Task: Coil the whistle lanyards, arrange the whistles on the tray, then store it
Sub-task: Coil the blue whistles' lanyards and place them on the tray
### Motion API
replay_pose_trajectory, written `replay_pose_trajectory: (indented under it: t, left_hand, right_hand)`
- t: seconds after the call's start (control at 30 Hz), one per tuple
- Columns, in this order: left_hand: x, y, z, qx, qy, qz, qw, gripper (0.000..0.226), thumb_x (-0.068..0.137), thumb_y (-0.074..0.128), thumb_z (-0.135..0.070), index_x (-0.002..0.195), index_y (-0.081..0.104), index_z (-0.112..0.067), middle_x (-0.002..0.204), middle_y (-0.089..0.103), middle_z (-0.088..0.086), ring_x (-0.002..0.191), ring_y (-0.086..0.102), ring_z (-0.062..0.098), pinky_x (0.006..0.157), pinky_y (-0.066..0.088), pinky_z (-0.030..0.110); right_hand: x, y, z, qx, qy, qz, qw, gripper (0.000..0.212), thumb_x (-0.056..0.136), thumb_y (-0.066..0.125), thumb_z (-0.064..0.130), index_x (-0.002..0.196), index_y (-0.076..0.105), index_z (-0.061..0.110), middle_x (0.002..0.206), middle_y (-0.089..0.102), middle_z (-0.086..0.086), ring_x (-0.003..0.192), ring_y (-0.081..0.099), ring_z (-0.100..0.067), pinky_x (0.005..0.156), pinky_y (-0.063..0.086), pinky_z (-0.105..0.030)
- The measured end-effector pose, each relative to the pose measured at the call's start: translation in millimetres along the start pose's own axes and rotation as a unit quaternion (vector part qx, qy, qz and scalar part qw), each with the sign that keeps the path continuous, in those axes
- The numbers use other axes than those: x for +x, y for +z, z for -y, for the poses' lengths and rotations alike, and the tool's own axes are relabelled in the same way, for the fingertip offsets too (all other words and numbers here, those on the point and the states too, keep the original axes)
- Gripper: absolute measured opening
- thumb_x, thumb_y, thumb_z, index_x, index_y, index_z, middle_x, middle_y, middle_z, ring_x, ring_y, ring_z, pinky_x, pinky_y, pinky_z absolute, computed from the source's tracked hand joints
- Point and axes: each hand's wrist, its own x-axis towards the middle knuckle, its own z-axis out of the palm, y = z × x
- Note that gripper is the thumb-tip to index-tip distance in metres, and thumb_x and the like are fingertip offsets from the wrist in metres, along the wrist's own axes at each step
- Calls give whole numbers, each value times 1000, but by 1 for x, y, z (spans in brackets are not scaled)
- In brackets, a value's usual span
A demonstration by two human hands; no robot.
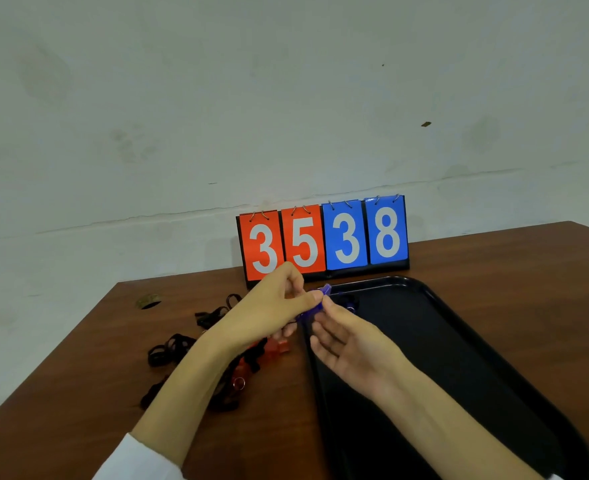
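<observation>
A blue whistle [315, 306] hangs over the near-left corner of the black tray [459, 341]. My left hand [269, 310] pinches it from the left with thumb and fingers. My right hand [348, 337] touches it from the right with its fingertips, palm up and fingers spread. A dark lanyard with a metal ring [350, 304] trails from the whistle onto the tray. On the table left of the tray lie red whistles [277, 346] and several tangled black lanyards [172, 348], partly hidden under my left forearm.
A flip scoreboard [322, 239] reading 3 5 3 8 stands at the back of the brown table [78, 393], just behind the tray. The wall rises right behind it. A small round hole [149, 301] sits in the table at the far left.
</observation>
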Motion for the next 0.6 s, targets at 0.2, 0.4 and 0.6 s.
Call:
replay_pose_trajectory:
  t: [0.2,0.4,0.6]
  left_hand:
    - [-5,-32,18,20,-60,185,981,35,84,68,-20,111,46,-21,66,59,2,40,40,9,38,33,17]
    - [-12,-84,54,-12,-131,44,990,17,80,70,-15,92,60,-9,64,52,11,40,35,8,41,31,18]
    - [-14,-111,82,-245,-161,-144,945,37,58,82,-35,66,52,-15,48,36,-1,36,31,9,36,30,19]
  right_hand:
    - [2,-7,24,218,-27,29,975,24,94,48,20,110,58,5,90,72,-11,85,69,-21,85,51,-42]
    - [9,-31,44,108,-100,-9,989,33,99,34,37,93,52,10,55,44,4,36,30,-3,33,25,-15]
    - [20,-34,41,-255,-270,-203,906,28,97,40,35,109,52,13,94,54,-4,70,49,-5,41,37,-11]
